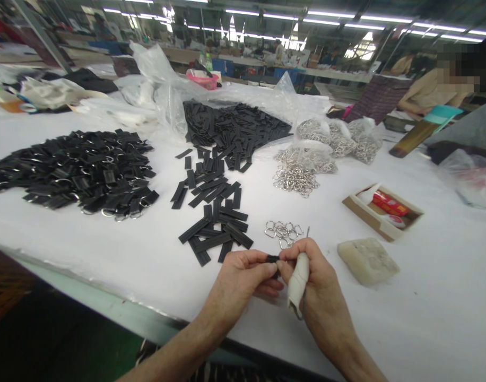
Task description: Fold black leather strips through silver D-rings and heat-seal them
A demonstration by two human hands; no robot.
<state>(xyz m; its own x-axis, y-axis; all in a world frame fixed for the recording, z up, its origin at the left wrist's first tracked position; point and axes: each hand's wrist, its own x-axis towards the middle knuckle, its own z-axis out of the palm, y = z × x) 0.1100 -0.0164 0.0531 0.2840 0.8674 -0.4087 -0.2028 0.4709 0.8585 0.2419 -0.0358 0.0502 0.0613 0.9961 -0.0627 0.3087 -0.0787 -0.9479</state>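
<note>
No readable text (red packet [390, 203] too blurred).

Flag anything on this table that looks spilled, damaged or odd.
Metal rings lie spilled out of their clear bag onto the white table. The right hand, one finger wrapped in white cloth, pinches a black strip with the left hand. Nothing looks damaged.
</note>
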